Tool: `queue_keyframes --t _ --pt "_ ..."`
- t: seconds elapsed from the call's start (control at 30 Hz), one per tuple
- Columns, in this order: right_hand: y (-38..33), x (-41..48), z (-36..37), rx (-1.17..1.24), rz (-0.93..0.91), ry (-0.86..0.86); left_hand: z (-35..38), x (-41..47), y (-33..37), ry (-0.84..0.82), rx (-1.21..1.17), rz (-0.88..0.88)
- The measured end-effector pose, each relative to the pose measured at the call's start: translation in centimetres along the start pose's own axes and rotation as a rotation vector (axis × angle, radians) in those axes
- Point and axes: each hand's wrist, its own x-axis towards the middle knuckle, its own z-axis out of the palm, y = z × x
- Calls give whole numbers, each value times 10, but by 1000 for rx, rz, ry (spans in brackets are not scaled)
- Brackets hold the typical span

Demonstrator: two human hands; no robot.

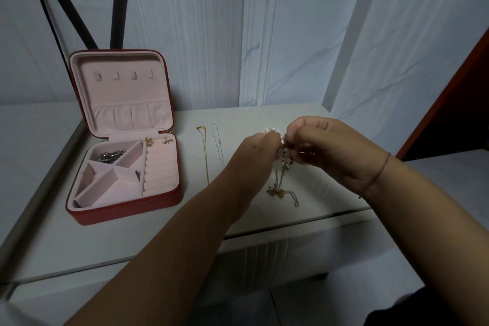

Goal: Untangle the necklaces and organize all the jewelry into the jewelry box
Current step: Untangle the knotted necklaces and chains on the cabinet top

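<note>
While both hands are closed on the same knot, the step in hand is judged to be the untangling, and it is not yet done. The left hand [260,149] and right hand [325,151] meet above the table [105,243], fingers curled, each pinching the upper part of the tangled necklaces [284,174]. The chains and small pendants of that bundle hang toward six o'clock, and their lower ends lie on the tabletop. A clear beaded loop [271,130] shows at twelve o'clock of the left knuckles; whether it is caught in the knot cannot be told. At nine o'clock of the hands, a gold chain [205,156] and a silver chain [218,145] lie straight and side by side, apart from each other and outside the box. Further toward nine o'clock stands the jewelry box [127,210], lid upright. Two earrings [149,141] sit at its twelve o'clock edge, and silver pieces [111,157] lie in the compartment toward ten o'clock. The other compartments appear unfilled. A red thread [381,169] circles the right wrist. In my judgement, roughly half the task is outstanding. The next move calls for a fine fingertip pinch on one strand and a slow pull away from the knot, not a tug. Once freed, that strand would want laying beside the two straight chains before anything goes into the box.
</note>
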Motion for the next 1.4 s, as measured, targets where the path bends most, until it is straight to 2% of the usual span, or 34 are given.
queue_keyframes --t 0.17,0.6,0.83,0.93,1.13,1.3,1.4 --pt "-1 -1 1 -6 26 -20 0 0 2 4 -170 -77" --pt "-4 3 -7 212 141 82 -8 4 -10 -66 -305 -39" --pt "-2 6 -11 250 174 120 -8 6 -11 -22 -377 -69" --pt "-1 5 -13 150 132 120 -8 7 -10 5 -423 -88" --pt "1 1 -13 -209 -116 213 -8 5 -9 4 -436 -79" --pt "-1 -3 -11 -357 -256 147 -9 5 -9 53 -383 -65" --pt "-1 -1 -10 -474 -340 182 -9 5 -9 80 -347 -40"
